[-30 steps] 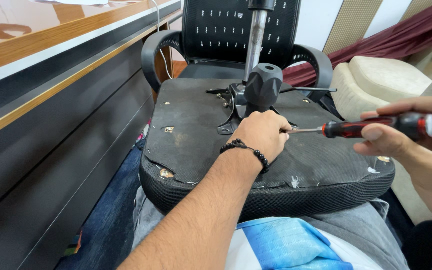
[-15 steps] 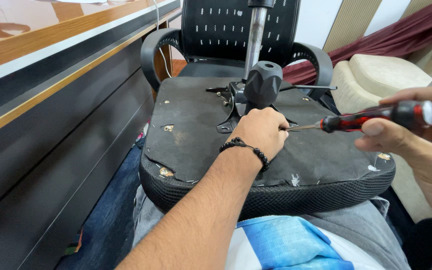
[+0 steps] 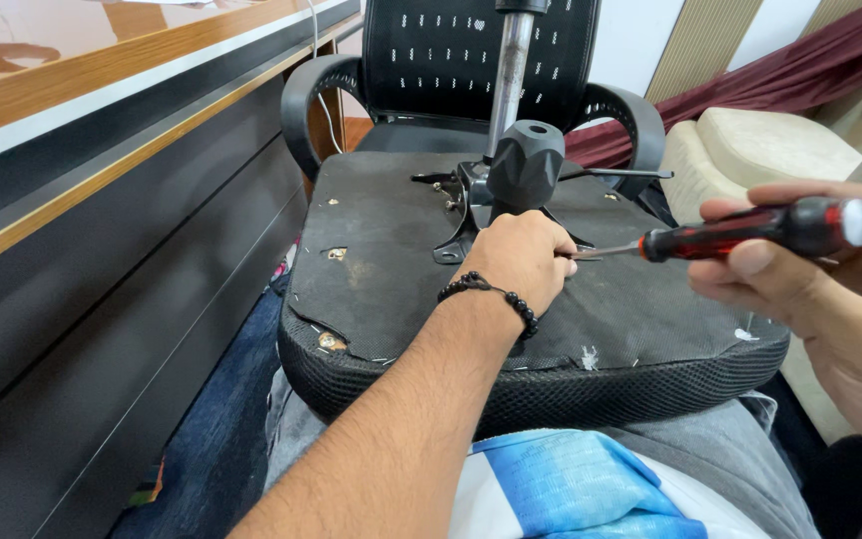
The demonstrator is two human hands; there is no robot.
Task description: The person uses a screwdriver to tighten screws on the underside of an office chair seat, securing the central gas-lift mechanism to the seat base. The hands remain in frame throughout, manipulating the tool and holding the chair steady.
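Note:
An upturned black office chair seat (image 3: 381, 250) lies across my lap, its metal mechanism (image 3: 523, 165) and gas column (image 3: 508, 70) sticking up. My left hand (image 3: 519, 258), with a black bead bracelet at the wrist, is closed at the base plate of the mechanism, fingers curled around the screwdriver's tip. My right hand (image 3: 830, 269) grips a red and black screwdriver (image 3: 750, 232) by the handle, held nearly level, its shaft pointing left into my left hand. What the tip touches is hidden by my fingers.
A dark desk front with a wooden edge (image 3: 102, 180) runs along the left. A second black mesh chair (image 3: 481, 60) stands behind the seat. Cream cushions (image 3: 770, 145) and a maroon cloth (image 3: 750, 85) lie at the right.
My right hand and the screwdriver handle have lifted slightly and turned a little; my left hand stays at the mechanism.

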